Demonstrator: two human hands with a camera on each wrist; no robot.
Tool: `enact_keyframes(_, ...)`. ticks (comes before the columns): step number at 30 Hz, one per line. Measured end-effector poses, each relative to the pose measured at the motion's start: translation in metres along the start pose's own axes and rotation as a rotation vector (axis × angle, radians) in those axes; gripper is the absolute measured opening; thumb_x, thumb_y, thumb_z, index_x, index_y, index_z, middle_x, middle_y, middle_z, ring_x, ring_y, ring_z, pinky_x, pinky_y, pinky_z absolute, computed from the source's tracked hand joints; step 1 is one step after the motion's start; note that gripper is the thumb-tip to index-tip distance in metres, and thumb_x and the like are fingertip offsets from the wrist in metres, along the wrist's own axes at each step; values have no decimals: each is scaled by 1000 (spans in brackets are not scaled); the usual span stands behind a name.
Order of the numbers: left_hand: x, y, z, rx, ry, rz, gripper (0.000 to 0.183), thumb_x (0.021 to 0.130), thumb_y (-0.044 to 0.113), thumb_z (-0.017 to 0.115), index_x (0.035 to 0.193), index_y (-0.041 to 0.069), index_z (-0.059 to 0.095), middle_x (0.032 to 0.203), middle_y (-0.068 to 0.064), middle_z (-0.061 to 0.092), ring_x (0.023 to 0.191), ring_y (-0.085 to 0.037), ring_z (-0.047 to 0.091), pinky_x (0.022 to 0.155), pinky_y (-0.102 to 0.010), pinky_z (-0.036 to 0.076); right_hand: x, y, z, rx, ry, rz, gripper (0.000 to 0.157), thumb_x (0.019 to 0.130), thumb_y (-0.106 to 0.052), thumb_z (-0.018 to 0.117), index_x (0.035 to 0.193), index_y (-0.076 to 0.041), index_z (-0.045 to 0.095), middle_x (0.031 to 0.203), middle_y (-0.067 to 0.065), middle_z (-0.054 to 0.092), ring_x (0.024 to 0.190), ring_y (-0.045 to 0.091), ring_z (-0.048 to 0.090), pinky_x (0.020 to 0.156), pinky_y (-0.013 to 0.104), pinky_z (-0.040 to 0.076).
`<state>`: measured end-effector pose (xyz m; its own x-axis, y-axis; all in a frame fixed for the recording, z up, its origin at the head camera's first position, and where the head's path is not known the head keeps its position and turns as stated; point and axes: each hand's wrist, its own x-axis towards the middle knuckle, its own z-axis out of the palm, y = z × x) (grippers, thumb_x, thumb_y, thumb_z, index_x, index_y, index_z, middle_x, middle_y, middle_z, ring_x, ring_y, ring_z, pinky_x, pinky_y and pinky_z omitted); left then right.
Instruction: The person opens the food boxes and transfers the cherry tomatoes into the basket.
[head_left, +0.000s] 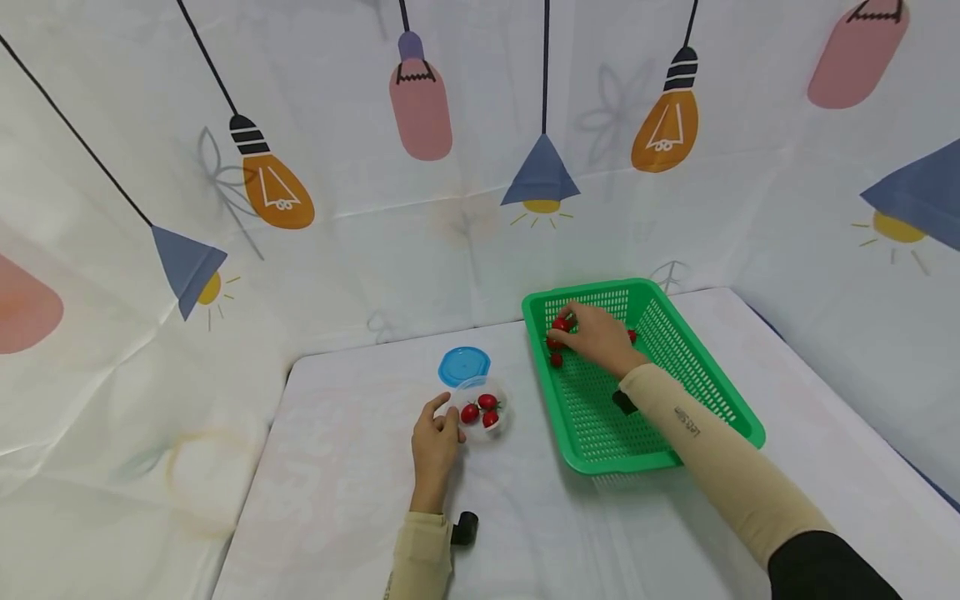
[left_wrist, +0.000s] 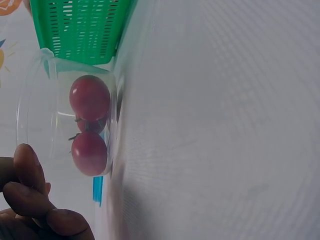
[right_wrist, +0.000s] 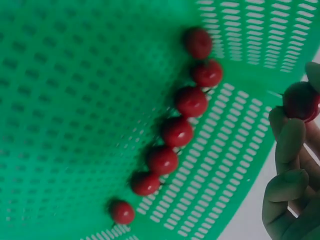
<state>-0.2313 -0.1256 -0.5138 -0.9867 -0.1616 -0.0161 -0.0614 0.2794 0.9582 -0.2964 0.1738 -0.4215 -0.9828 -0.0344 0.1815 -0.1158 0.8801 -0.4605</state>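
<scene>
My right hand reaches into the far left part of a green plastic basket. Thumb and fingers pinch a cherry tomato, raised above the others in the right wrist view. Below it, several cherry tomatoes lie in a row along the basket's side. A clear plastic cup with three cherry tomatoes inside stands left of the basket. My left hand is at the cup's left side, fingers loosely bent, a fingertip right at the rim.
A round blue lid lies flat just behind the cup. The white-covered table meets a printed cloth wall along its back edge. Another cherry tomato shows in the basket, right of my right hand.
</scene>
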Motion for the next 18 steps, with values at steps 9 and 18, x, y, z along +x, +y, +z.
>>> enact_keyframes(9, -3, 1, 0, -2, -4, 24, 35, 102, 19, 59, 137, 10, 60, 59, -4, 58, 55, -18, 48, 55, -29, 38, 0, 15, 2, -26, -52, 54, 47, 92, -58, 65, 113, -17, 67, 101, 8, 72, 80, 21, 66, 56, 35, 50)
enact_keyframes(18, -5, 4, -1, 1, -5, 25, 35, 102, 19, 59, 137, 10, 60, 59, -4, 58, 55, -19, 49, 56, -30, 40, 2, 29, 8, 14, -127, 86, 37, 98, -44, 64, 117, -13, 67, 107, 13, 72, 90, 27, 68, 69, 44, 54)
